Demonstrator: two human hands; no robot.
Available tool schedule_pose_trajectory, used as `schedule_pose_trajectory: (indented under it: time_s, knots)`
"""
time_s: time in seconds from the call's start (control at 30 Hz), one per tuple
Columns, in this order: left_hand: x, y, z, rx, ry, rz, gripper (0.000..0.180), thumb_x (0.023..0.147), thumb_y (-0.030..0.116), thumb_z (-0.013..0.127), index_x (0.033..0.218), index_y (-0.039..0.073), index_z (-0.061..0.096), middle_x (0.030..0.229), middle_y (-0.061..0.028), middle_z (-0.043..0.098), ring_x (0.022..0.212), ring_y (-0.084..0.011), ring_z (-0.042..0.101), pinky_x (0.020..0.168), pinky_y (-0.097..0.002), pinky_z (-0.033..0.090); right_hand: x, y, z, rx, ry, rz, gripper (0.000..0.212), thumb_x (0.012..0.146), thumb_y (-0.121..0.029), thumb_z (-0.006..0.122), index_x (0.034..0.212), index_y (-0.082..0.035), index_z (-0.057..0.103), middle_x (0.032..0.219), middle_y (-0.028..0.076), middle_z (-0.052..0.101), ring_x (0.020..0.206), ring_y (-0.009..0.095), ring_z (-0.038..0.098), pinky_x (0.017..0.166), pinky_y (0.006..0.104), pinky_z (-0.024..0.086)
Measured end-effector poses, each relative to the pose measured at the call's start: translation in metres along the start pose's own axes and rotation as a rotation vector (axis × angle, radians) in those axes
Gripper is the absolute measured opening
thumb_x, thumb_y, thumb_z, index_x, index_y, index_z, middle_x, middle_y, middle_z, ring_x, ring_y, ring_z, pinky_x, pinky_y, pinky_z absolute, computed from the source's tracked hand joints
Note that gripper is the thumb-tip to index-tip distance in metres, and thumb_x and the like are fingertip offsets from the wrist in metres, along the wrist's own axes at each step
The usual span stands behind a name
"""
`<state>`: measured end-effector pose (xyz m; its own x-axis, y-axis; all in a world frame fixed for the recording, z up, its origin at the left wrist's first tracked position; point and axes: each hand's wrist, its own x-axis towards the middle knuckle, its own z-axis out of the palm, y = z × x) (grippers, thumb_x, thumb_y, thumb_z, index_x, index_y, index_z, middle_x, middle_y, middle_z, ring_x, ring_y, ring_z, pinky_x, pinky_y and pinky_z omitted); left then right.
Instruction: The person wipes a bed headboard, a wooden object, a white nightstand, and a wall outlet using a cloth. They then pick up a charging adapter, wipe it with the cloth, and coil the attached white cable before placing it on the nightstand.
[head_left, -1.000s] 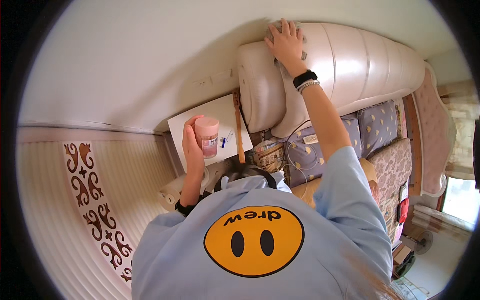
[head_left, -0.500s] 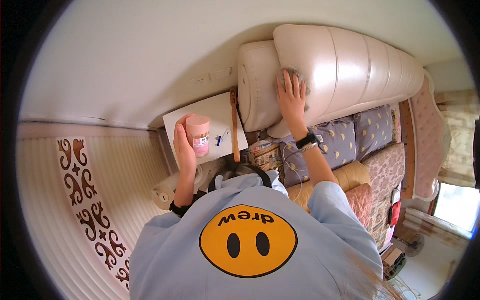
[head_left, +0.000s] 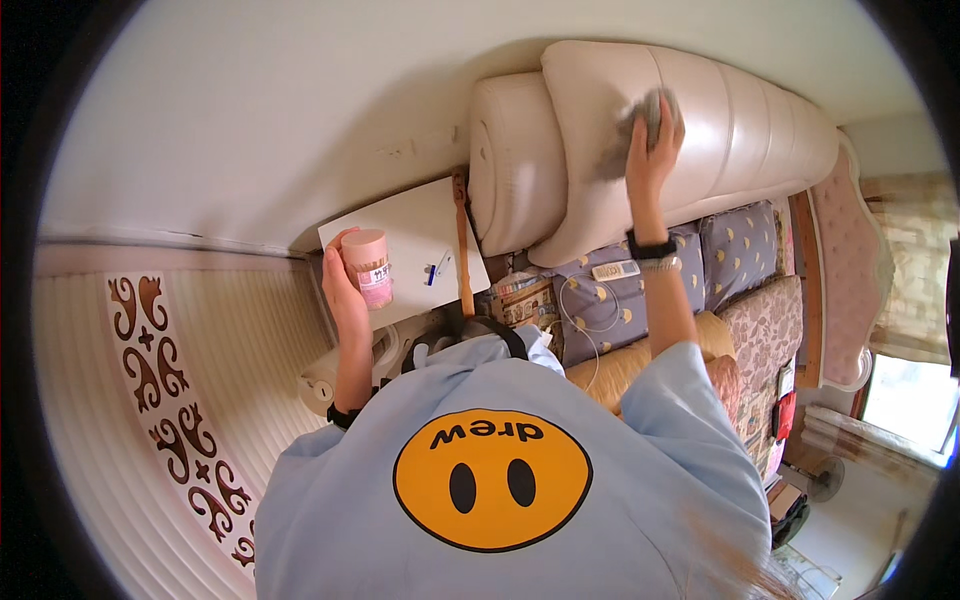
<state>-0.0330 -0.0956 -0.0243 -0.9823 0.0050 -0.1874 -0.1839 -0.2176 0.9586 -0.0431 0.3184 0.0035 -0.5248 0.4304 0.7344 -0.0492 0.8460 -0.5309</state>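
Head view: right hand (head_left: pixel 655 155), shifted right over cream padded backrest (head_left: pixel 745 130), now bunches grey cloth (head_left: pixel 624 138); working spot apparently moved. Left hand (head_left: pixel 343 290) grips pink-lidded jar (head_left: pixel 368 268) above white tabletop (head_left: pixel 420 220).

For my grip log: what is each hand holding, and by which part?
The left hand holds a pink-lidded jar along its left side. The right hand grasps a bunched grey cloth; which part cannot be told.

Light blue shirt (head_left: pixel 330 500), orange-yellow oval print (head_left: pixel 492 525), black wristbands (head_left: pixel 650 245)
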Motion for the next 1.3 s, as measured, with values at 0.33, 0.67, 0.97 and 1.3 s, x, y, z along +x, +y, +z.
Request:
schedule_pose_trajectory:
  time_s: [0.33,0.67,0.97,1.3]
  knots:
    - [-0.008,-0.012,0.004,0.063,-0.012,0.023,0.05,0.096,0.046,0.026,0.115,0.006,0.05,0.09,-0.0083,0.06,0.063,-0.0161,0.061,0.051,-0.0281,0.052,-0.003,-0.004,0.046,-0.443,-0.194,-0.213,0.048,0.081,-0.038,0.059,0.124,-0.017,0.052,0.138,0.016,0.034,0.125,0.036,0.033,0.101,0.0491,0.027]
    - [-0.021,0.0,0.008,0.018,0.02,-0.012,0.048,0.096,0.045,0.027,0.116,0.007,0.05,0.091,-0.0071,0.06,0.067,-0.015,0.06,0.052,-0.0285,0.051,-0.155,0.014,0.013,-0.585,-0.201,-0.238,0.053,0.077,-0.028,0.063,0.127,-0.019,0.049,0.138,0.015,0.028,0.125,0.037,0.029,0.103,0.05,0.027]
    - [-0.041,0.003,-0.002,0.003,-0.16,-0.03,0.048,0.087,0.035,0.053,0.123,0.005,0.043,0.104,-0.0092,0.053,0.082,-0.0149,0.057,0.063,-0.0281,0.052,-0.255,0.028,-0.016,-0.659,-0.418,-0.131,0.051,0.076,-0.012,0.061,0.125,-0.023,0.051,0.133,0.01,0.033,0.122,0.032,0.034,0.1,0.0444,0.033]
    - [-0.048,0.004,0.007,0.246,-0.464,-0.037,0.042,0.082,0.017,0.064,0.119,0.003,0.049,0.104,-0.0073,0.058,0.094,-0.0132,0.055,0.08,-0.0261,0.045,-0.087,0.003,-0.01,-0.09,0.107,0.104,0.049,0.081,-0.008,0.055,0.129,-0.007,0.043,0.132,0.024,0.035,0.122,0.041,0.031,0.102,0.0472,0.025]
